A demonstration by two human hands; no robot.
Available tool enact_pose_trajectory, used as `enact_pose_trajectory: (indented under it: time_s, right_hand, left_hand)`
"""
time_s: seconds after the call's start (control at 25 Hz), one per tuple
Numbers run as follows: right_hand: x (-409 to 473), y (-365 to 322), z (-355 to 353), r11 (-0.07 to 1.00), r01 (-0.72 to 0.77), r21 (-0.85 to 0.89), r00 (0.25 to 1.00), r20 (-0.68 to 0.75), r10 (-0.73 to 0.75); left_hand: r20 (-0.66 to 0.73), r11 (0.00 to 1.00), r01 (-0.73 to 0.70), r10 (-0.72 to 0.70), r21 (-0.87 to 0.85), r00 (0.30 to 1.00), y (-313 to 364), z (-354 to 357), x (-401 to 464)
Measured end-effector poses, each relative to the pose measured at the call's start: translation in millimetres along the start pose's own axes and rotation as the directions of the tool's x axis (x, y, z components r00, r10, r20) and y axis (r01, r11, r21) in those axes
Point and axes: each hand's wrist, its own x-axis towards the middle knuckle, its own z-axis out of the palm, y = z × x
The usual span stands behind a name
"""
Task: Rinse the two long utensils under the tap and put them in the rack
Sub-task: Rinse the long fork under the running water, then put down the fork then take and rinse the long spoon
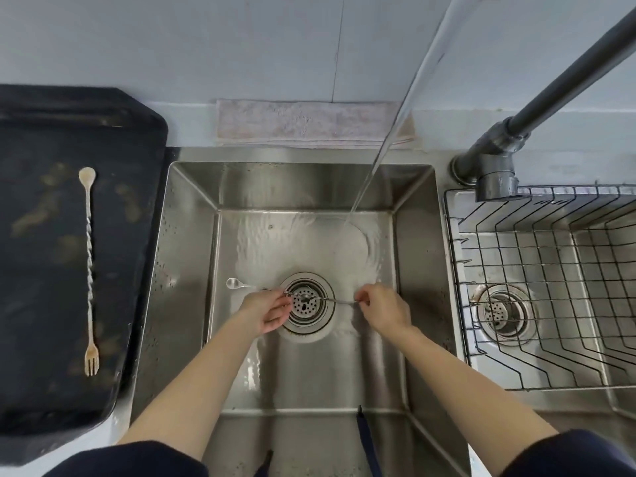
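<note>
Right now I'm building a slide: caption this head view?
Both hands hold a long spoon over the drain; water runs beside it.

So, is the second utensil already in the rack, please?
No, the second utensil lies on the black tray left of the sink, and the rack holds nothing.

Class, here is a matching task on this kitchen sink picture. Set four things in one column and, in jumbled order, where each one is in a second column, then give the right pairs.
Things
1. silver utensil
2. soiled utensil
3. folded cloth
4. wire rack

Places
A. on the ledge behind the sink
B. in the basin on the right
C. held over the drain by the left hand and the right hand
D. lying on the dark tray

Pairs: 1-C, 2-D, 3-A, 4-B
</note>
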Motion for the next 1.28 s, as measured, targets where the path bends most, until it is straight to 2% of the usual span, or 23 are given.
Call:
enact_pose_trajectory:
  time_s: [0.12,0.28,0.32,0.4,0.48,0.52,0.68,0.88,1.04,1.2,1.28]
  right_hand:
    - [-6.1,-0.5,-2.5,1.0,0.002,-0.011,1.0,0.006,-0.002]
    - [-19.0,-5.5,-10.1,0.999,0.018,-0.038,0.999,0.028,-0.017]
    - [-24.0,-8.0,-13.5,0.998,0.029,-0.053,0.999,0.038,-0.027]
    - [-34.2,-14.4,-20.8,0.995,0.057,-0.076,0.997,0.054,-0.053]
    - [-46.6,-22.3,-27.9,0.993,0.094,-0.077,0.994,0.063,-0.089]
    - [-54.8,-27.3,-31.3,0.99,0.114,-0.077,0.992,0.058,-0.11]
    - [-84.1,-51.9,-38.9,0.98,0.189,-0.054,0.982,0.023,-0.188]
    - [-117.8,-87.7,-42.7,0.951,0.309,0.006,0.95,-0.057,-0.308]
    - [-136.6,-124.2,-42.6,0.921,0.389,0.011,0.917,-0.102,-0.386]
    - [-145.2,-164.4,-40.1,0.886,0.463,-0.001,0.879,-0.13,-0.459]
    - [-144.8,-184.4,-37.5,0.88,0.474,0.026,0.871,-0.156,-0.465]
  left_hand:
    - [0.054,1.0,-0.015,0.014,0.01,0.998,2.1,-3.9,-10.2]
    - [0.061,0.968,-0.128,0.117,0.217,0.991,1.7,-5.7,-27.0]
    - [0.038,0.927,-0.203,0.201,0.317,0.979,1.5,-5.8,-32.8]
    - [0.021,0.755,-0.332,0.389,0.565,0.921,3.2,-8.5,-40.4]
    - [0.06,0.573,-0.378,0.496,0.727,0.866,5.0,-12.4,-49.9]
    - [0.074,0.526,-0.389,0.522,0.756,0.85,5.1,-14.8,-58.5]
    - [0.143,0.41,-0.463,0.608,0.786,0.781,7.4,-29.6,-96.9]
    - [0.111,0.289,-0.475,0.751,0.831,0.651,15.0,-69.6,-132.6]
    - [0.038,0.293,-0.486,0.826,0.824,0.562,16.4,-109.9,-152.6]
    - [0.003,0.251,-0.458,0.874,0.853,0.485,16.9,-149.7,-155.6]
    - [-0.01,0.238,-0.431,0.884,0.87,0.468,17.9,-164.4,-154.8]
